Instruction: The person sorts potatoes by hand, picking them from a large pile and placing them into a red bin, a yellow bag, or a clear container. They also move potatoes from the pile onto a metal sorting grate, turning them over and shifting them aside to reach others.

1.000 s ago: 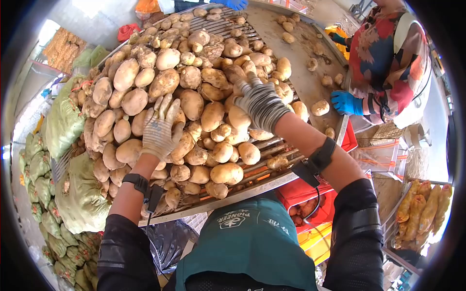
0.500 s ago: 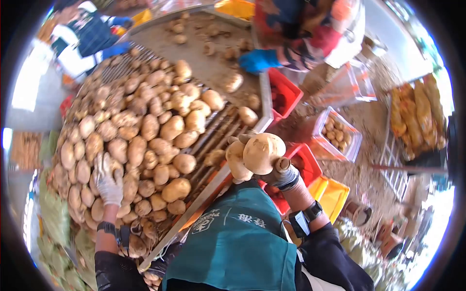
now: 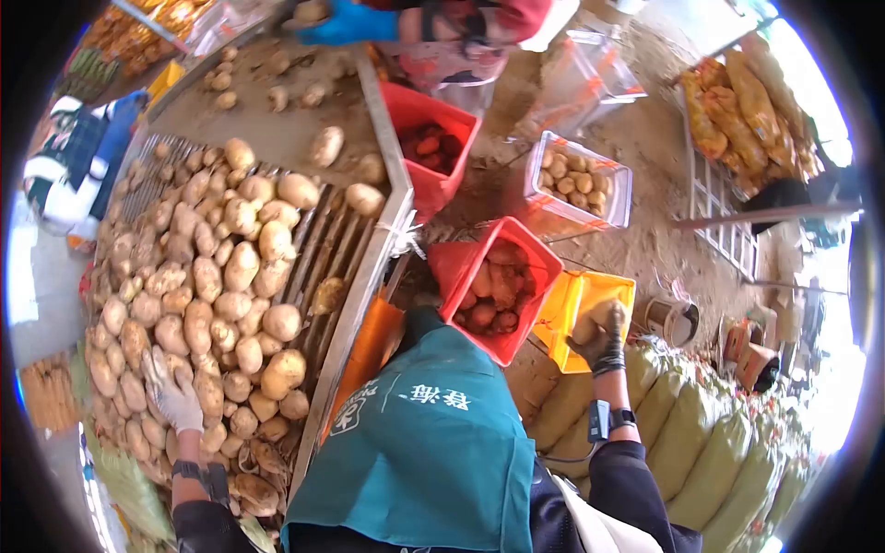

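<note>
The far co-worker (image 3: 461,46) is cut off by the top edge, the far L person (image 3: 69,166) is blurry, the L hand (image 3: 177,401) hides some potatoes (image 3: 281,323), the R hand (image 3: 604,343) hides a bit of the yellow bin (image 3: 556,318), & the near R sacks (image 3: 714,465) get fuzzy by the R edge.

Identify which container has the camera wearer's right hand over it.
The yellow container, beside the nearer red container. The gloved right hand is over its opening; neither that red container nor the farther one has this.
</note>
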Tool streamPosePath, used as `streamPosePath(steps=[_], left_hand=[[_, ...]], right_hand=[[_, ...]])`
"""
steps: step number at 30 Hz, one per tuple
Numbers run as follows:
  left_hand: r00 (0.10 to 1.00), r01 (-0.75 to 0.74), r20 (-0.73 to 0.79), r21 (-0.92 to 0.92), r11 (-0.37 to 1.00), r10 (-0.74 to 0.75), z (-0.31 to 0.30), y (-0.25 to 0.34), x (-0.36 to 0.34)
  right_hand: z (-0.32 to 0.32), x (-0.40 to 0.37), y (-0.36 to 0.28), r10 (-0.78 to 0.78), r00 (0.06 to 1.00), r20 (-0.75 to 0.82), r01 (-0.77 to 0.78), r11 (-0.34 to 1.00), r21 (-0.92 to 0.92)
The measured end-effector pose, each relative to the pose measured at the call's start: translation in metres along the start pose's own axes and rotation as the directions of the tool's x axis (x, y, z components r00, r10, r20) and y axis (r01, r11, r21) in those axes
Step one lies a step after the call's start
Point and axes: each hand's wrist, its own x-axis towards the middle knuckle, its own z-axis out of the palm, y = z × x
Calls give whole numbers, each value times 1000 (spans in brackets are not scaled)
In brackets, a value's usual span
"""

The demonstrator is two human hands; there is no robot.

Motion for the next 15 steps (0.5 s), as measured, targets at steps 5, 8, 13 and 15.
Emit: streamPosePath(steps=[5, 8, 13, 15], left_hand=[[1000, 3, -7, -3, 1000, -3, -6, 4, 2], [999, 32, -5, -50, 998, -33, -11, 9, 3], [997, 63, -46, -118, 991, -69, -5, 9, 0], [996, 85, 6, -79, 993, -85, -5, 8, -1]], right_hand=[[-113, 77, -39, -167, 923, -347, 76, 963, -260], [31, 61, -68, -395, 820, -415, 209, 881, -425], [338, -63, 10, -136, 689, 712, 647, 558, -520], [401, -83, 76, 36, 219, 975, 973, -77, -216]])
